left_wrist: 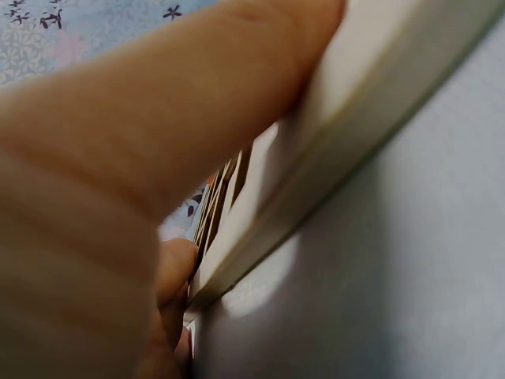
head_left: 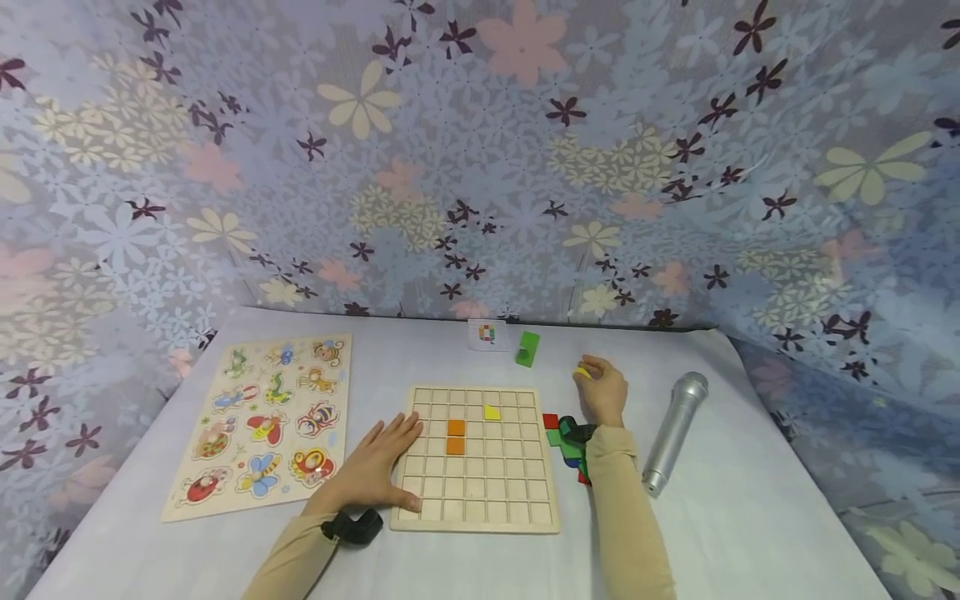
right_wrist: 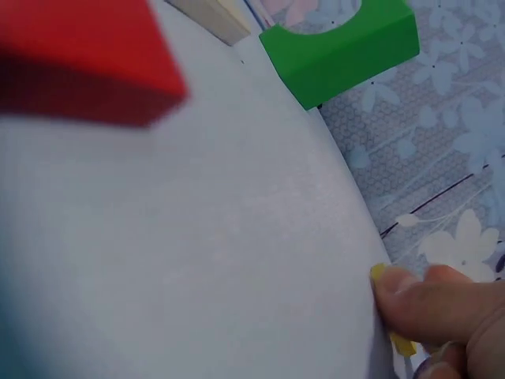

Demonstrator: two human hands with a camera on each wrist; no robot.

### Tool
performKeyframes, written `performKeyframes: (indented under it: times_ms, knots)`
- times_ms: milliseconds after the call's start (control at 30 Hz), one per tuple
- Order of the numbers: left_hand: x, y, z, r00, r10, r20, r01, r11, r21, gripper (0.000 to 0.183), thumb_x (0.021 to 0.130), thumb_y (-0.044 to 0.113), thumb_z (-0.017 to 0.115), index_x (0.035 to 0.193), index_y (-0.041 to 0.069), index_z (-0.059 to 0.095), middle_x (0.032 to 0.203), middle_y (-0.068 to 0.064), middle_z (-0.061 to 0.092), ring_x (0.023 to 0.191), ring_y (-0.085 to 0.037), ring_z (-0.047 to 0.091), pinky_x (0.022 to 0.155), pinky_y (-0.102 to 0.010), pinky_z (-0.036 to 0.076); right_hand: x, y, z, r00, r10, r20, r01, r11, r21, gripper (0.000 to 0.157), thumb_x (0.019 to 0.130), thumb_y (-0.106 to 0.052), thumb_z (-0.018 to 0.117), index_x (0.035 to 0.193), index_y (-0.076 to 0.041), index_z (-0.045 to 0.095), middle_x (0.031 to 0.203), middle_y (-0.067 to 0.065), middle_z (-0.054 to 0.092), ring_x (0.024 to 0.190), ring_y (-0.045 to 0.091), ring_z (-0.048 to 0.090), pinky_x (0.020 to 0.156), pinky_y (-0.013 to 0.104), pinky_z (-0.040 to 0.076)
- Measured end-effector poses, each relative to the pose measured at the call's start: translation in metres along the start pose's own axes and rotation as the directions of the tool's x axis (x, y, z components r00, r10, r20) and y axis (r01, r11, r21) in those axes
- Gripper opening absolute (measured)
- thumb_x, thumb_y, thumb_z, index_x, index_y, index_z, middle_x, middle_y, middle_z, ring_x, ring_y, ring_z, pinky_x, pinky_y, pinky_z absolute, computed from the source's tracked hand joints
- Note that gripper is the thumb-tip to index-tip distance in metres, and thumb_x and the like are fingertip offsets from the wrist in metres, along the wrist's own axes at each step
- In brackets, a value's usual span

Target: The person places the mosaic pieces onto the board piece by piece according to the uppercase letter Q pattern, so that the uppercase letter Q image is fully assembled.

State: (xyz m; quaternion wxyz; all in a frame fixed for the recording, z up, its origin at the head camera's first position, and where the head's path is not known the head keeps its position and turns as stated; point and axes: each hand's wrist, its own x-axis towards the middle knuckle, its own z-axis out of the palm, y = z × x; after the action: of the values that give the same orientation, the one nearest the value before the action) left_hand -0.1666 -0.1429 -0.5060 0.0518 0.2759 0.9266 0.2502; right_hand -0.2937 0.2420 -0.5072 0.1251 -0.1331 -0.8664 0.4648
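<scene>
Nearest you: your left hand [head_left: 372,468] is resting at the left side of the wooden grid board [head_left: 480,527], thumb on the near left corner, fingers extended and a little apart, gripping nothing.

Off the board's right edge, loose coloured pieces [head_left: 555,438] are lying beside your right forearm, partly hidden by it. A silver microphone [head_left: 675,433] is lying on the forearm's other side.

On the grid, two orange squares [head_left: 455,446] are sitting one behind the other, left of middle; a flat yellow piece [head_left: 492,412] is lying farther out, right of middle.

Right of the board's far right corner, your right hand [head_left: 606,393] is pinching a yellow block [head_left: 582,372] narrowly between thumb and fingers.

What the next move seems to turn on: the grid is lying left of that block and mostly nearer you, with the right hand already holding it. In the right wrist view its ends are showing either side of the thumb, long axis apparently running crosswise; full shape hidden.

Farthest: a green block [head_left: 529,341] is lying beside a small printed card [head_left: 487,335].
</scene>
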Motion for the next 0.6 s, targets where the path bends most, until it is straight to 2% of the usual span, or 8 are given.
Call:
performKeyframes:
  times_ms: [133,200,300,433,533,600]
  knots:
    - [-0.002,-0.001,-0.001,1.0,-0.006,-0.01,0.006,1.0,0.003,0.119,0.061,0.058,0.082,0.15,-0.001,0.03,0.16,-0.019,0.023,0.148,-0.041,0.018,0.119,-0.06,0.011,-0.01,0.0,0.002,0.999,-0.042,0.011,0.043,0.998,-0.039,0.024,0.088,-0.009,0.068,0.11,0.001,0.068,0.11,0.022,0.07,0.104,0.036,0.063,0.089,0.043,0.049]
    - [-0.003,-0.002,-0.001,1.0,-0.006,-0.013,0.006,1.0,0.001,0.119,0.061,0.059,0.082,0.15,-0.001,0.031,0.16,-0.019,0.023,0.148,-0.041,0.018,0.119,-0.06,0.011,-0.017,0.001,0.002,0.998,-0.056,0.011,0.057,0.996,-0.074,0.023,0.087,-0.011,0.067,0.107,0.002,0.069,0.104,0.022,0.07,0.093,0.032,0.064,0.078,0.034,0.05]
    - [-0.004,-0.002,0.001,1.0,0.004,-0.008,-0.004,1.0,0.007,0.119,0.061,0.06,0.081,0.15,-0.001,0.03,0.16,-0.019,0.023,0.148,-0.041,0.019,0.119,-0.061,0.012,-0.028,0.002,-0.001,0.999,-0.022,0.024,0.023,0.999,-0.043,0.023,0.09,-0.013,0.065,0.107,0.003,0.068,0.097,0.021,0.069,0.075,0.02,0.063,0.065,0.021,0.048]
    - [-0.003,-0.002,0.002,1.0,0.015,-0.01,-0.014,1.0,0.007,0.119,0.061,0.062,0.08,0.15,-0.001,0.031,0.159,-0.019,0.023,0.148,-0.042,0.019,0.119,-0.061,0.011,-0.034,-0.006,-0.004,0.996,0.049,0.076,-0.059,0.988,0.141,0.026,0.093,-0.011,0.06,0.114,0.003,0.066,0.094,0.017,0.068,0.063,0.004,0.061,0.056,0.012,0.049]
    - [-0.001,-0.003,0.002,1.0,0.011,-0.012,-0.011,1.0,0.004,0.119,0.061,0.063,0.079,0.15,0.0,0.03,0.16,-0.018,0.023,0.148,-0.04,0.018,0.12,-0.059,0.009,-0.037,-0.023,-0.002,0.985,0.052,0.166,-0.101,0.948,0.303,0.03,0.096,-0.008,0.055,0.123,0.005,0.062,0.095,0.013,0.067,0.063,0.0,0.063,0.061,0.012,0.054]
    - [0.0,-0.003,0.001,1.0,0.01,-0.006,-0.01,1.0,0.012,0.12,0.061,0.064,0.078,0.151,0.001,0.029,0.16,-0.017,0.021,0.149,-0.039,0.017,0.12,-0.058,0.008,-0.041,-0.038,0.003,0.967,0.039,0.252,-0.138,0.91,0.39,0.033,0.098,-0.006,0.052,0.129,0.006,0.058,0.098,0.01,0.067,0.067,0.001,0.065,0.068,0.015,0.057]
